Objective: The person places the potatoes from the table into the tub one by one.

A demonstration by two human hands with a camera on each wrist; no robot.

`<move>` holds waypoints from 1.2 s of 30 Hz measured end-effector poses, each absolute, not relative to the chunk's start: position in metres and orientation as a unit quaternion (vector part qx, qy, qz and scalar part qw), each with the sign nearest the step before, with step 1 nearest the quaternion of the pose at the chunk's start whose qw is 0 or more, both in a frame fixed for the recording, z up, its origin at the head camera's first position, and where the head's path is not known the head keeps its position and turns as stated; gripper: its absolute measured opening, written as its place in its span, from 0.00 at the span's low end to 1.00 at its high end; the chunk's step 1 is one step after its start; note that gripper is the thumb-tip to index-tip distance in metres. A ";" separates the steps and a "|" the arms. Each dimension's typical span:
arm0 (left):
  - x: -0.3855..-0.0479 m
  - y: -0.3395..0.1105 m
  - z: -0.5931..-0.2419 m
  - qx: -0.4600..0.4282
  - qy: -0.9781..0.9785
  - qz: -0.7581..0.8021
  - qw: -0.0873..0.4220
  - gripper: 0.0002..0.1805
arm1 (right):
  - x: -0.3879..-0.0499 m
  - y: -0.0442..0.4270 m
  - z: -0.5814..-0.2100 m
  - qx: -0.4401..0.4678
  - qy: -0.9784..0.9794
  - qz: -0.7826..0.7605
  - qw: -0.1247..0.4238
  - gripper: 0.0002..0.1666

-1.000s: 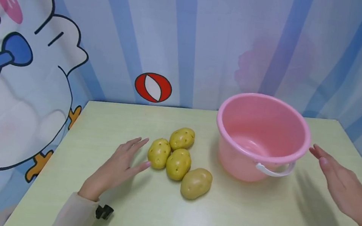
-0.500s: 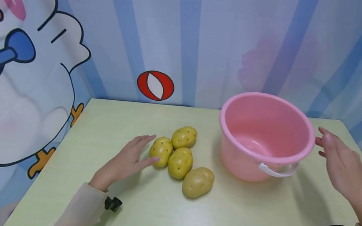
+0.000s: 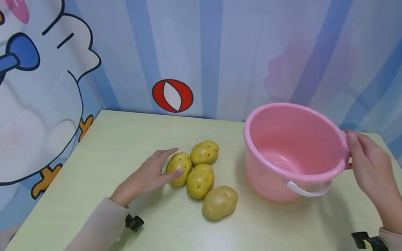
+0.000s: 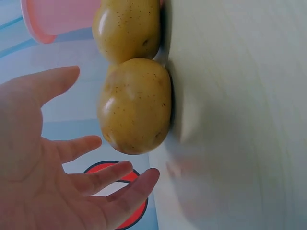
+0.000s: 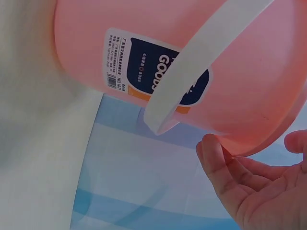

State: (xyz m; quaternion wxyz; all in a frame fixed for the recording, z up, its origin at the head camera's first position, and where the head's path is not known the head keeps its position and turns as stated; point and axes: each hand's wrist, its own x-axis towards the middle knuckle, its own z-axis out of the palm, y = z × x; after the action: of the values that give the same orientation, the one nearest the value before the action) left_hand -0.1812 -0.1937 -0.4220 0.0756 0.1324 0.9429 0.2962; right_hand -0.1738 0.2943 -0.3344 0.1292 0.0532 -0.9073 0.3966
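Observation:
My left hand (image 3: 145, 177) is spread beside the leftmost potato (image 3: 179, 168), its thumb in front of it in the head view. The left wrist view shows a gap between the fingers and that speckled potato (image 4: 135, 108). Three more yellow-brown potatoes lie close by: a back one (image 3: 204, 152), a middle one (image 3: 200, 181) and a larger, duller front one (image 3: 220, 203). On the right, a pink bucket (image 3: 261, 188) stands upright. My right hand (image 3: 372, 167) grips its right rim, with fingers (image 5: 213, 153) against the rim's underside and the thumb over the other side.
A white handle (image 3: 306, 192) hangs down on the bucket's front, over a printed label (image 5: 112, 57). The pale table (image 3: 139, 130) ends at a blue striped cloth backdrop (image 3: 232, 62) with a cartoon duck on the left.
My right hand has moved left onto the bucket's rim and taken hold of it. The left hand has come closer to the leftmost potato. Bucket and potatoes stay in place.

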 end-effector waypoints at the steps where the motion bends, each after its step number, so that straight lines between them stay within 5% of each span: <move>1: -0.182 -0.193 -0.422 0.130 0.942 0.298 0.080 0.45 | -0.175 0.294 -0.334 0.048 -0.907 0.399 0.123 0.34; 9: -0.186 -0.187 -0.422 0.128 0.942 0.296 0.097 0.45 | -0.186 0.288 -0.333 0.015 -0.880 0.469 0.076 0.36; 36: -0.191 -0.181 -0.432 0.110 0.935 0.327 0.085 0.42 | -0.197 0.282 -0.337 -0.005 -0.883 0.457 0.102 0.33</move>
State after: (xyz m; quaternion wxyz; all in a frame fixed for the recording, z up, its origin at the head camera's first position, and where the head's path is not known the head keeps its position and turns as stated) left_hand -0.1911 -0.1805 -0.4315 0.0850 0.1097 0.9349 0.3268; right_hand -0.1973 0.2824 -0.3374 0.1019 -0.0052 -0.8835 0.4572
